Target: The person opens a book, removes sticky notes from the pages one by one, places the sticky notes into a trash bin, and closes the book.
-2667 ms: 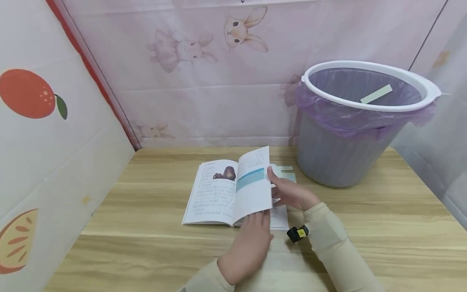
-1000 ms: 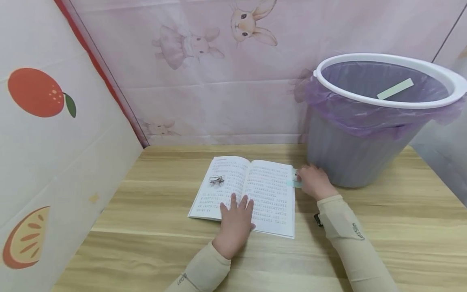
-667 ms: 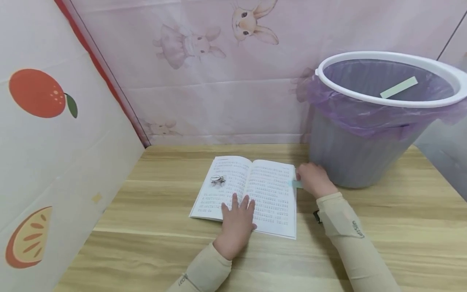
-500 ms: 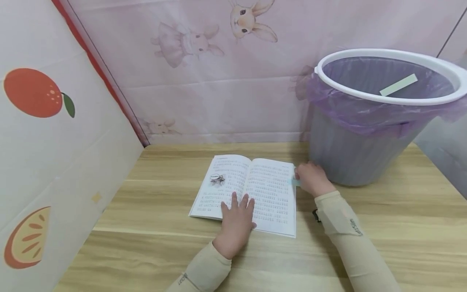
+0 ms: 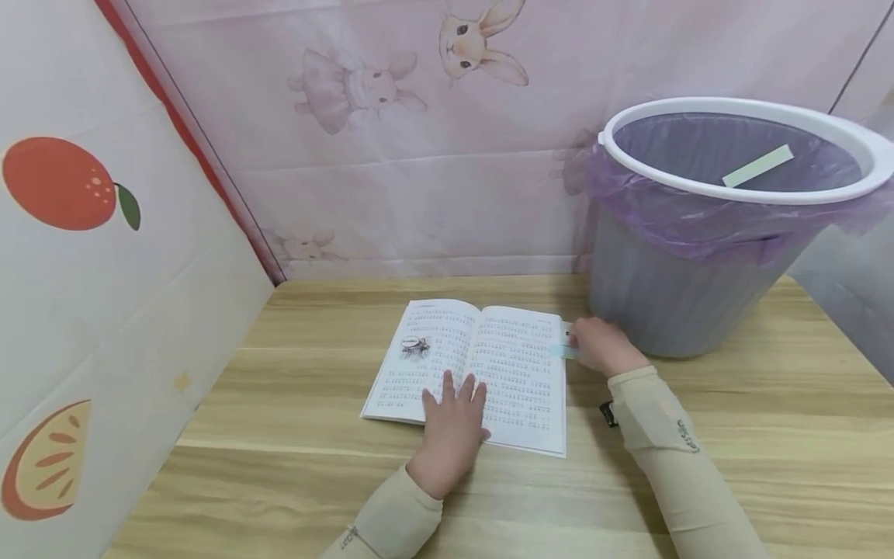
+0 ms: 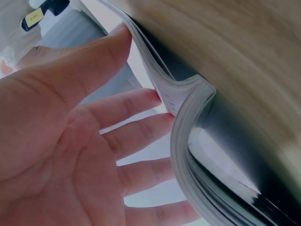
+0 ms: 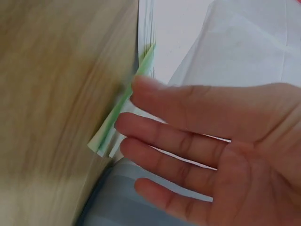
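Note:
An open book point(image 5: 517, 373) lies on the table in the head view, with printed text and a small insect-like picture on its left page. My left hand point(image 5: 450, 435) rests on its lower middle, fingers spread across both pages. In the left wrist view, the fingertips point(image 6: 160, 96) touch the pages by the fold. My right hand point(image 5: 604, 345) is at the book's right edge, beside pale blue and whitish paper strips point(image 5: 564, 351) that stick out. In the right wrist view, the thumb and forefinger lie apart at a green strip point(image 7: 124, 99); a firm pinch does not show.
A grey trash bin point(image 5: 670, 287) with a purple liner point(image 5: 698, 229) and white rim stands behind my right hand. A pale green strip point(image 5: 757, 166) shows inside it. A rabbit-patterned pink cloth point(image 5: 447, 186) hangs behind the wooden table point(image 5: 279, 373).
Since the earliest frame a page has been turned, the left hand has come flat onto the book, and the right hand has moved to the strips. Lately the right hand has shifted slightly, baring the whitish strip.

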Demonstrator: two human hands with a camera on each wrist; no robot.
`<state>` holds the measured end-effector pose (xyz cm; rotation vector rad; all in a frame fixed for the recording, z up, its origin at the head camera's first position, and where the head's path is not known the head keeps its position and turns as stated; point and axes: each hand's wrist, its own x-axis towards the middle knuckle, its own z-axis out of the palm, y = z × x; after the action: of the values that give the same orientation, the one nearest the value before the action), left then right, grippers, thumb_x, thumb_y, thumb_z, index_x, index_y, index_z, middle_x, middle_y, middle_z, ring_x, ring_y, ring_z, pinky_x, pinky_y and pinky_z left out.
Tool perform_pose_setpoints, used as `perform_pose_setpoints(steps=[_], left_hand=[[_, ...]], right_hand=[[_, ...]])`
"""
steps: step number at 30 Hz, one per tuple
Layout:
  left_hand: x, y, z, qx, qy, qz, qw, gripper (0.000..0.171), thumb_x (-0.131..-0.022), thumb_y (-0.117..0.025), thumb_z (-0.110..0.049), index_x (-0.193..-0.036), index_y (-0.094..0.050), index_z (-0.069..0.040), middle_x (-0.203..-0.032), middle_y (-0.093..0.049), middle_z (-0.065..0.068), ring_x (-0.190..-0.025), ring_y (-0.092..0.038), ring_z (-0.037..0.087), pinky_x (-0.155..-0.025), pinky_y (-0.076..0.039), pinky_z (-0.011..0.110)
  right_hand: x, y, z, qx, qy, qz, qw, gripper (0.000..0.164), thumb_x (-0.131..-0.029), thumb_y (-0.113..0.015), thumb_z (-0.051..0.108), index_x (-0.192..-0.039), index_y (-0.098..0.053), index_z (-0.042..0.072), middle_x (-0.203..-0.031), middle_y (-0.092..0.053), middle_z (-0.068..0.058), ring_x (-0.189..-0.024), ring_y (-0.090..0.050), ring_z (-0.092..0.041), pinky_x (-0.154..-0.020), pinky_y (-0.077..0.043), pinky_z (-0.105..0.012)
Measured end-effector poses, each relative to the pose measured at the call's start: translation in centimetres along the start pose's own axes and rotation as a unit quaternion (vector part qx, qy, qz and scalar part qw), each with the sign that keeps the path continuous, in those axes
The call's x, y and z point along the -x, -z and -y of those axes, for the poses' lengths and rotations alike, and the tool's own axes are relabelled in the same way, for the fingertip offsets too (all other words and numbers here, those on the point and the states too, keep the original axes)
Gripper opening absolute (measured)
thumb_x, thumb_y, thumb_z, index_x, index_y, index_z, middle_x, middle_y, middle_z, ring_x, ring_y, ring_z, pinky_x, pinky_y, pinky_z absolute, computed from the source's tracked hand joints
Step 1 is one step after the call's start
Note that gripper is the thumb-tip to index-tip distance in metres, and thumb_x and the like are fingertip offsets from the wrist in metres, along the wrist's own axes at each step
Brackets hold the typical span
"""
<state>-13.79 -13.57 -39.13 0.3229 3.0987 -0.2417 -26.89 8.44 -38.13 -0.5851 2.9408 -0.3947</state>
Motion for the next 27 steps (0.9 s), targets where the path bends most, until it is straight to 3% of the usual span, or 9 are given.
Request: perform_pose_setpoints(steps=[12, 19, 27], left_hand=[[-0.02, -0.19, -0.01, -0.001, -0.002, -0.004, 1.0, 0.064, -0.083, -0.069, -0.043, -0.138, -0.053, -0.016, -0.142, -0.05, 0.004, -0.133, -0.042, 0.036, -0.097, -0.041, 0.057], [-0.09, -0.35, -0.07, -0.003, -0.001, -0.005, 1.0, 0.064, -0.082, -0.069, -0.044, -0.138, -0.053, -0.016, -0.142, -0.05, 0.004, -0.133, -0.042, 0.036, -0.097, -0.04, 0.057], [-0.05, -0.32, -0.02, -0.001, -0.001, -0.007, 1.0, 0.064, -0.082, -0.069, -0.043, -0.138, -0.053, -0.016, -0.143, -0.05, 0.004, -0.133, -0.042, 0.036, -0.097, -0.04, 0.058]], right_hand=[[-0.08, -0.25, -0.33, -0.028, -0.018, 0.02, 0.999, 0.024, -0.078, -0.057, -0.012, -0.101, -0.064, -0.008, -0.095, -0.065, -0.018, -0.077, -0.056, -0.026, -0.077, -0.05, -0.044], [0.01, -0.2, -0.59, -0.029, -0.002, 0.019, 0.999, 0.011, -0.077, -0.059, -0.012, -0.084, -0.06, -0.003, -0.08, -0.057, -0.011, -0.07, -0.05, -0.024, -0.068, -0.045, -0.038], [0.13, 0.32, -0.56, -0.062, 0.04, -0.025, 0.997, 0.007, -0.083, -0.064, -0.007, -0.09, -0.066, -0.004, -0.088, -0.068, -0.016, -0.08, -0.063, -0.029, -0.075, -0.052, -0.044]])
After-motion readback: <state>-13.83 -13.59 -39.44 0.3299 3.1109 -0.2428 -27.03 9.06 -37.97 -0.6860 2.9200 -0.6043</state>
